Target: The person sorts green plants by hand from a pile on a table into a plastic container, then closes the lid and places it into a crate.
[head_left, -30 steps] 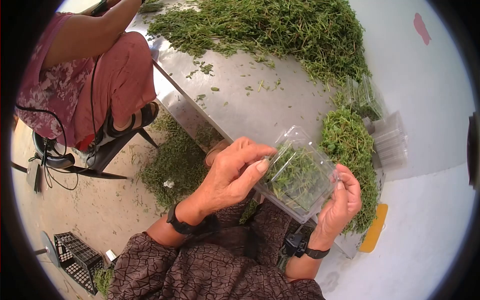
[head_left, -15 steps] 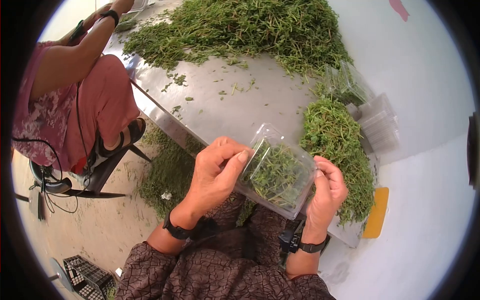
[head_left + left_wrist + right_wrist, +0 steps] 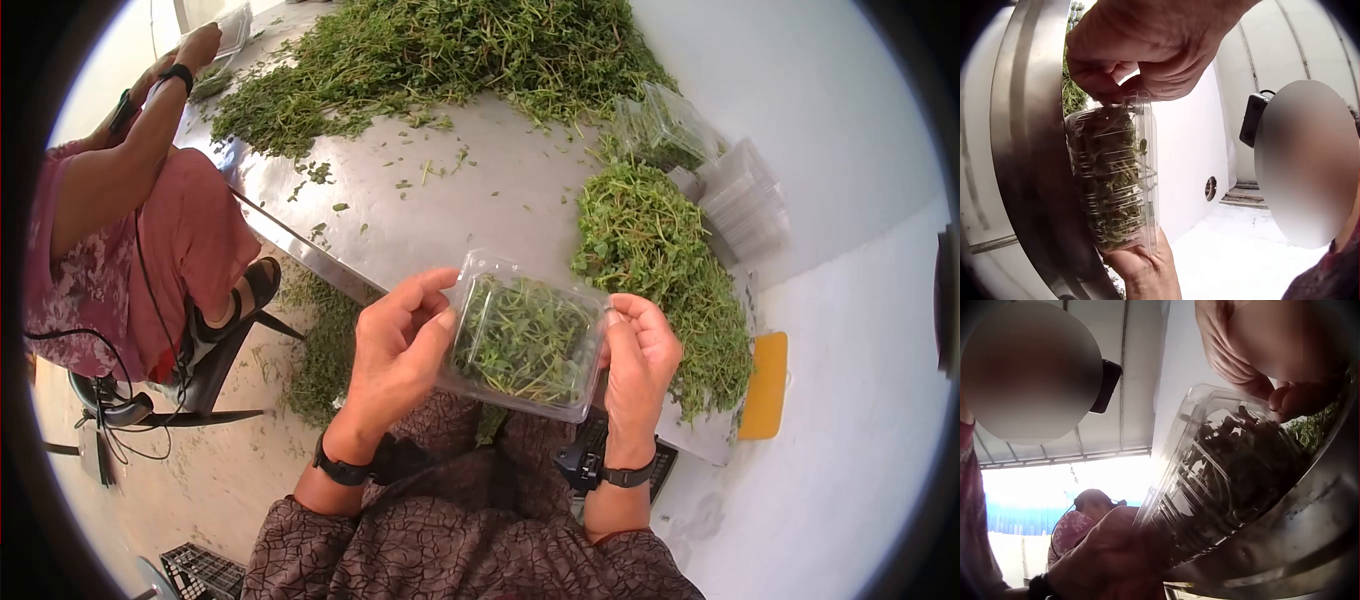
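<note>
A clear plastic clamshell box (image 3: 522,335) full of cut leafy greens is held up between both hands, its lid lying over the greens. My left hand (image 3: 395,345) pinches the box's left edge between thumb and fingers. On the opposite side, the thumb and fingers of my right hand (image 3: 640,360) grip the rim near its upper right corner. The left wrist view shows the box (image 3: 1113,181) from the side, its ribbed wall close to the metal table edge. Stems and leaves press against the plastic in the right wrist view, where the box (image 3: 1210,481) is tilted.
A large heap of greens (image 3: 450,60) covers the back of the metal table (image 3: 400,210). At right lie a smaller pile (image 3: 655,270), a filled box (image 3: 675,130), stacked empty boxes (image 3: 745,205) and a yellow board (image 3: 765,385). Another person (image 3: 150,220) sits at left.
Both hands have brought the box left and turned it more level in view. The left thumb and fingers have moved apart along its edge. The seated person's hands have come further into view.
</note>
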The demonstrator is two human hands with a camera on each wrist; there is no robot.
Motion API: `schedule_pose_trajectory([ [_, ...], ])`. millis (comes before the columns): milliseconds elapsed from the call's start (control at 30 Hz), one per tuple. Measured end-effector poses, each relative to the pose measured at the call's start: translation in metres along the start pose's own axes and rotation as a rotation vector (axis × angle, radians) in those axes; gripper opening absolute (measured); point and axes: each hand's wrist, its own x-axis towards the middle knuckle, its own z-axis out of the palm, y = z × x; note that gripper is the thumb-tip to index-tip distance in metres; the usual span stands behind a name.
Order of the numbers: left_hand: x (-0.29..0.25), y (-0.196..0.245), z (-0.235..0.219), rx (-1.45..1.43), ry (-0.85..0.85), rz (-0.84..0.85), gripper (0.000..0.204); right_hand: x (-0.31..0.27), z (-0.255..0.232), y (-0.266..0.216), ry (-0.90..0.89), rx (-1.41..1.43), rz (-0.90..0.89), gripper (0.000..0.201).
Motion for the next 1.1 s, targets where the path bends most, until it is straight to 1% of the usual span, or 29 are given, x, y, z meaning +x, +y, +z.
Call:
schedule_pose_trajectory([
  [67, -0.005, 0.001, -0.003, -0.046, -0.021, -0.053, 0.038, -0.002, -0.003, -0.002, -0.058, 0.005, 0.072, 0.014],
  [100, -0.008, 0.002, -0.005, -0.043, -0.027, -0.060, 0.038, -0.004, -0.004, -0.002, -0.051, 0.006, 0.079, 0.014],
  [167, -0.014, 0.003, -0.008, -0.124, -0.089, -0.141, 0.039, -0.009, -0.006, -0.002, -0.084, 0.001, 0.076, 0.015],
  [300, -0.030, 0.010, -0.011, -0.137, -0.145, -0.157, 0.040, -0.023, -0.010, -0.007, -0.117, 0.019, 0.135, 0.015],
  [367, -0.040, 0.011, -0.014, -0.089, -0.151, -0.171, 0.042, -0.031, -0.013, -0.007, -0.176, -0.019, 0.101, 0.014],
  [400, -0.045, 0.010, -0.016, -0.086, -0.152, -0.181, 0.042, -0.036, -0.015, -0.008, -0.174, -0.017, 0.111, 0.014],
  [467, -0.054, 0.007, -0.022, -0.077, -0.204, -0.169, 0.044, -0.047, -0.018, -0.009, -0.216, -0.012, 0.112, 0.012],
  [500, -0.060, 0.005, -0.025, -0.074, -0.203, -0.181, 0.044, -0.054, -0.021, -0.008, -0.216, -0.011, 0.125, 0.012],
  [567, -0.069, 0.000, -0.030, -0.116, -0.270, -0.198, 0.046, -0.063, -0.026, -0.007, -0.276, -0.005, 0.169, 0.011],
  [600, -0.073, -0.003, -0.034, -0.092, -0.331, -0.217, 0.048, -0.065, -0.029, -0.006, -0.279, -0.003, 0.174, 0.011],
  [667, -0.080, -0.001, -0.032, -0.116, -0.341, -0.259, 0.049, -0.071, -0.033, -0.004, -0.308, -0.004, 0.239, 0.009],
  [733, -0.084, -0.001, -0.030, -0.166, -0.366, -0.313, 0.051, -0.074, -0.037, -0.003, -0.314, -0.015, 0.247, 0.008],
  [767, -0.085, 0.001, -0.029, -0.164, -0.364, -0.315, 0.051, -0.076, -0.039, -0.003, -0.319, -0.029, 0.248, 0.007],
  [833, -0.086, 0.004, -0.029, -0.120, -0.433, -0.366, 0.047, -0.080, -0.041, -0.005, -0.316, -0.047, 0.232, 0.007],
  [867, -0.086, 0.004, -0.029, -0.119, -0.432, -0.366, 0.047, -0.082, -0.042, -0.006, -0.310, -0.067, 0.214, 0.007],
  [933, -0.088, 0.004, -0.030, -0.014, -0.490, -0.392, 0.038, -0.086, -0.045, -0.009, -0.317, -0.060, 0.221, 0.007],
  [967, -0.088, 0.005, -0.030, -0.013, -0.493, -0.394, 0.038, -0.088, -0.046, -0.010, -0.323, -0.055, 0.227, 0.007],
  [1033, -0.088, 0.006, -0.029, 0.069, -0.514, -0.381, 0.027, -0.093, -0.048, -0.010, -0.333, -0.057, 0.231, 0.006],
  [1067, -0.089, 0.006, -0.027, 0.069, -0.519, -0.381, 0.027, -0.095, -0.049, -0.011, -0.346, -0.061, 0.233, 0.006],
  [1100, -0.090, 0.006, -0.024, 0.082, -0.473, -0.371, 0.023, -0.097, -0.050, -0.010, -0.341, -0.061, 0.234, 0.006],
])
